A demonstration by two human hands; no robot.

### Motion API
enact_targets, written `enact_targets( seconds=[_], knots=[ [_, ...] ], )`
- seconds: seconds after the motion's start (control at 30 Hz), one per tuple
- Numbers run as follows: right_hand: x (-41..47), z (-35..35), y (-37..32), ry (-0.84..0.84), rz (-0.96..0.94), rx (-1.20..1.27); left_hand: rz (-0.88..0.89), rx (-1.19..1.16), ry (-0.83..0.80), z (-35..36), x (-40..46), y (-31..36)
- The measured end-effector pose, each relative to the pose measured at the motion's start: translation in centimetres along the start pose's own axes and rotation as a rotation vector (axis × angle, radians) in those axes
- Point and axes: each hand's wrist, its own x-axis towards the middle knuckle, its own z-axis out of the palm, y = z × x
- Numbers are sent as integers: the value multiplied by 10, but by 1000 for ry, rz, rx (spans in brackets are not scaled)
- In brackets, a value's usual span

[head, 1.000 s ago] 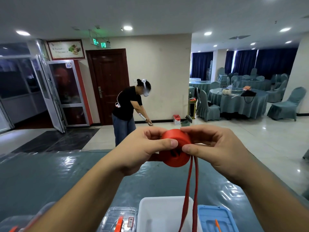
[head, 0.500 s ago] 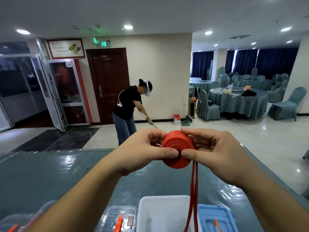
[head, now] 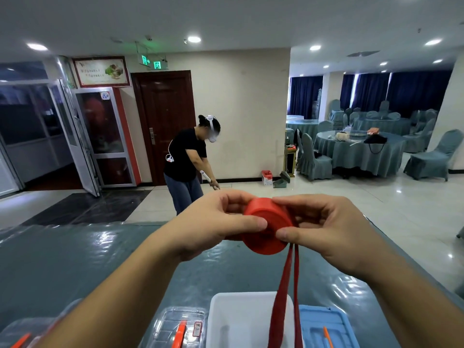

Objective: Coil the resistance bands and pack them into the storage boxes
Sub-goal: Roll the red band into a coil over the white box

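Observation:
A red resistance band [head: 266, 229] is wound into a thick coil, held up above the table between both hands. My left hand [head: 213, 222] grips the coil from the left, thumb pressed on its face. My right hand [head: 326, 229] pinches it from the right with thumb and fingers. Two loose red tails [head: 286, 292] hang straight down from the coil, over a white open storage box [head: 238, 320] at the near edge. The lower ends of the tails run out of view.
A blue lid [head: 324, 325] lies right of the white box, and a clear box with an orange latch [head: 175, 327] sits left of it. The table has a shiny teal cover [head: 75, 259]. A person stands beyond it by a brown door.
The coil has turned and tilted between my hands, its flat face now more toward me, and it sits slightly lower. The hanging tails look shorter. The person beyond shifted a little right.

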Motion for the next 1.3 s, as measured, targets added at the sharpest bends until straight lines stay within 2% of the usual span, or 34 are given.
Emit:
enact_targets(
  seconds=[0.07,0.1,0.23,0.3,0.5,0.67,0.73,0.8,0.9,0.93,1.13,1.23,1.3],
  knots=[
    [2,-2,-4,-70,14,-64,3,134,-19,0,0,3],
    [3,-3,-6,-82,11,-60,7,126,-9,0,1,4],
    [2,-1,-6,17,-17,-2,38,-99,33,1,-2,5],
    [-1,0,-6,27,-21,26,36,-109,30,3,-3,4],
    [3,-5,-13,-90,36,-93,30,145,0,0,-2,12],
    [0,-3,-9,15,11,64,48,-197,64,7,-4,6],
    [-2,-5,-7,9,42,98,21,-237,66,12,-4,0],
    [-1,-7,-9,-23,65,55,11,-170,59,14,-4,-2],
    [1,-8,-14,-66,78,-68,13,121,3,10,-4,4],
    [2,-8,-14,-64,75,-73,13,152,-2,8,-3,6],
    [-2,-4,-12,17,31,99,40,-243,98,13,-4,4],
    [-2,-6,-12,-4,55,80,15,-206,76,14,-3,2],
    [0,-7,-15,-57,69,8,9,-63,25,11,-2,6]
  ],
)
